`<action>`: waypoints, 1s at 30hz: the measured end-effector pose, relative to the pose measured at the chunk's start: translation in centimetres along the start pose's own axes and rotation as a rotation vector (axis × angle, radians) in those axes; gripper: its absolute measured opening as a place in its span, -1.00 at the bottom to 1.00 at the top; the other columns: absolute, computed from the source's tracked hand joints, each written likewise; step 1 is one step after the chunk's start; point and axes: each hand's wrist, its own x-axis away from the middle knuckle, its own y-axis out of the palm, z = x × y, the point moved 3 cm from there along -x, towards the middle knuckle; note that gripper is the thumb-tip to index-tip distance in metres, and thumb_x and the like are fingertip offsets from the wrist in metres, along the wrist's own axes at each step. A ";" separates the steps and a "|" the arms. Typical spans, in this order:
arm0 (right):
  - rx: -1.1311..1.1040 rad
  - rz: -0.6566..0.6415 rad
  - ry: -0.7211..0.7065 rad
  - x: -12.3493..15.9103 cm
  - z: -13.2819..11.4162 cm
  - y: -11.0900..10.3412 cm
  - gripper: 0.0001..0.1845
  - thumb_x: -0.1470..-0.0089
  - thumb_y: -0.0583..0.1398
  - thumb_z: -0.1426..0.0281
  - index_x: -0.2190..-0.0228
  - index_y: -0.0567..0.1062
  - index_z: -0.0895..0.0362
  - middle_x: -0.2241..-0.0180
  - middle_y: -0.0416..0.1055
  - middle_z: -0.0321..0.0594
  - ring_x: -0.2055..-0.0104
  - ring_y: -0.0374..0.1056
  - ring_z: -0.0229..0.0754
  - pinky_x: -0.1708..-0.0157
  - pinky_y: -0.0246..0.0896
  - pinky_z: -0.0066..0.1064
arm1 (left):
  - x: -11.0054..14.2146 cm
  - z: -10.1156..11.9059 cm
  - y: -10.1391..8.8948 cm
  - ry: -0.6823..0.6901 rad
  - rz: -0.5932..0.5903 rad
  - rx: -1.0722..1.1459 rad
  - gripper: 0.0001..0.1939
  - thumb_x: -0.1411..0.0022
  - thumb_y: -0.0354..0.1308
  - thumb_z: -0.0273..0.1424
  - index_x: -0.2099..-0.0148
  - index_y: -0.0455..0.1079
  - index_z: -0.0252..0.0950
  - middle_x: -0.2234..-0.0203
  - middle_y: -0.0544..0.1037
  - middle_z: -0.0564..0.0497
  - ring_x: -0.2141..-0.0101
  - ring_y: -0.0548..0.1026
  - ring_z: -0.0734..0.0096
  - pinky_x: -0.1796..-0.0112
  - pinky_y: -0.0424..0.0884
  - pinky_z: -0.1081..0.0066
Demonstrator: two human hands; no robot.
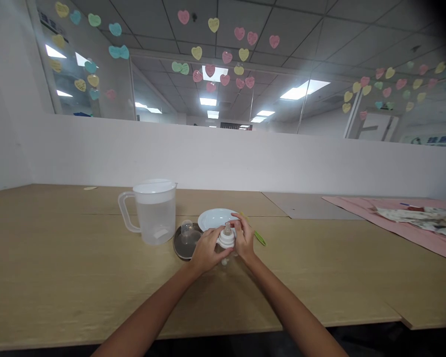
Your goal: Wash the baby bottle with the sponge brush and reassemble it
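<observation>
Both my hands meet over a baby bottle (226, 242) with a white screw collar and a pale teat (227, 229), held upright above the table. My left hand (207, 249) wraps the clear lower body and collar, and my right hand (244, 238) grips the collar's other side. Most of the bottle's body is hidden by my fingers. Just behind my hands lies a pale blue-white plate (211, 218). A clear dome cap (186, 229) rests in a round steel dish (182, 243) close to my left hand.
A clear plastic measuring jug (153, 213) with a white lid stands left of the dish on the light wooden table (59, 238). A green-handled utensil (259, 236) lies beyond my right hand. A pink cloth (394, 214) with patterned fabric (419, 216) lies at right, before a white partition (208, 158).
</observation>
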 end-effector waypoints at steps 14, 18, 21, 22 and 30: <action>0.023 -0.321 -0.182 0.1 -0.1 0.2 -0.37 0.11 0.06 0.29 -0.04 0.12 0.15 0.24 0.36 -0.16 0.26 0.26 -0.13 0.22 0.17 -0.28 | -0.1 -1.2 -0.3 -0.016 0.009 -0.026 -0.45 -0.02 0.11 -0.18 -0.01 0.11 -0.32 0.14 0.37 -0.15 0.15 0.35 0.24 0.15 0.31 0.26; -0.072 -0.359 -0.109 0.0 0.3 0.7 -0.28 0.10 0.08 0.29 -0.10 -0.03 0.14 0.29 0.34 -0.22 0.28 0.24 -0.16 0.20 0.13 -0.29 | 0.0 -1.5 -0.2 -0.050 0.011 -0.009 -0.39 -0.01 0.12 -0.19 -0.06 0.03 -0.32 0.17 0.38 -0.13 0.14 0.36 0.24 0.14 0.29 0.24; -0.123 -0.456 -0.020 -0.1 0.6 0.9 -0.29 0.05 0.09 0.28 -0.11 -0.06 0.11 0.30 0.32 -0.24 0.26 0.24 -0.18 0.20 0.12 -0.31 | 0.2 -1.6 -0.1 -0.106 -0.001 0.031 -0.31 0.01 0.13 -0.20 -0.10 -0.06 -0.31 0.21 0.39 -0.10 0.15 0.37 0.25 0.13 0.28 0.24; -0.115 -0.478 -0.005 -0.2 0.6 0.9 -0.31 0.05 0.10 0.28 -0.10 -0.02 0.10 0.30 0.30 -0.25 0.25 0.23 -0.18 0.20 0.12 -0.32 | 0.2 -1.5 -0.2 -0.118 -0.003 0.040 -0.30 0.01 0.13 -0.21 -0.11 -0.07 -0.31 0.21 0.39 -0.09 0.16 0.37 0.25 0.13 0.29 0.25; 0.301 -0.230 -0.061 -0.6 -0.3 1.6 -0.76 0.17 0.17 0.26 0.60 0.24 0.13 0.55 0.13 -0.34 0.44 0.10 -0.26 0.41 0.04 -0.44 | 0.1 -1.4 -0.3 -0.123 0.086 0.020 -0.36 0.11 0.19 -0.31 -0.01 0.04 -0.30 0.32 0.42 -0.03 0.21 0.38 0.28 0.18 0.29 0.28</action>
